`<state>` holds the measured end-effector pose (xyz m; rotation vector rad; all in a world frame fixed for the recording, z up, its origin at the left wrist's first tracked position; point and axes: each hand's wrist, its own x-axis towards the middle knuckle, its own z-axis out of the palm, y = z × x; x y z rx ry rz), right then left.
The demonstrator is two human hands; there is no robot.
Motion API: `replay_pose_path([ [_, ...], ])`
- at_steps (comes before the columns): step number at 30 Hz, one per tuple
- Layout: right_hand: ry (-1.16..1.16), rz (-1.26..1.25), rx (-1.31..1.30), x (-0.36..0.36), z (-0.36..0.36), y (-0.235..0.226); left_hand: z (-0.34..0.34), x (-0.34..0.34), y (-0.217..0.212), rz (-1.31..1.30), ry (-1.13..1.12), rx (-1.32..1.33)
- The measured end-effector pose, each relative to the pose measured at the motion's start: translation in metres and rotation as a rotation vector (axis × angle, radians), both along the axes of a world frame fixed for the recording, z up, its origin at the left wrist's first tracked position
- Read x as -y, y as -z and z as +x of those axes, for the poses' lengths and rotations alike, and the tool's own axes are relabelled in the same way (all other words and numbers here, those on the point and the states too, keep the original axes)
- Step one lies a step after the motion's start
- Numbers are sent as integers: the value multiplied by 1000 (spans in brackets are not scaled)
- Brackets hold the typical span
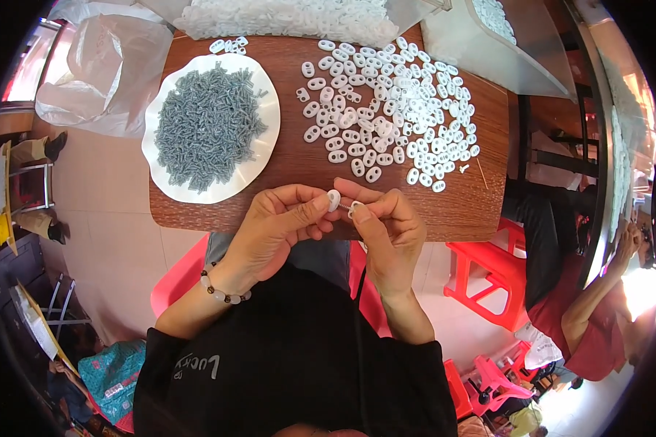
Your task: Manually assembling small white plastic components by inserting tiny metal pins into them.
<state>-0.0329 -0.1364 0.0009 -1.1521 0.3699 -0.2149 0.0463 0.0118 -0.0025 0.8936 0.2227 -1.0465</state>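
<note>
My left hand [273, 226] pinches a small white oval plastic cord lock piece [334, 199] between thumb and fingers, just past the table's near edge side. Facing it, my right hand [390, 237] closes thumb and fingertips on another small white plastic piece [353, 210]. A thin metal spring [344, 206] spans the small gap between the two pieces. Beyond my left hand, a white scalloped plate [271, 127] holds a heap of small grey springs [207, 127]. Many white two-holed oval pieces [357, 149] lie spread over the table beyond my right hand.
The brown wooden table [299, 171] carries a bin of white parts [284, 22] at the back and another bin [481, 54] at the right. A thin stick [482, 173] lies near the right edge. Red stools [488, 280] and a seated person [590, 320] are at the right.
</note>
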Motion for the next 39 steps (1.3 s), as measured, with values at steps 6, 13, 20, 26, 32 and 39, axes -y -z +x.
replay_pose_path([
  [6,-3,-25,-1,-3,1,0,0,-2,2,-4,-13,8],
  [13,13,-33,10,-6,2,-2,0,-3,4,-11,-20,-4],
  [20,21,-15,16,-6,2,-3,0,-2,2,-1,-16,15],
  [26,10,-1,6,-8,1,-1,-3,0,1,37,-34,108],
  [32,24,-50,34,-11,-1,0,-6,3,-5,160,-56,296],
  [39,-13,-58,10,-15,-4,-1,-10,0,-7,183,-42,373],
])
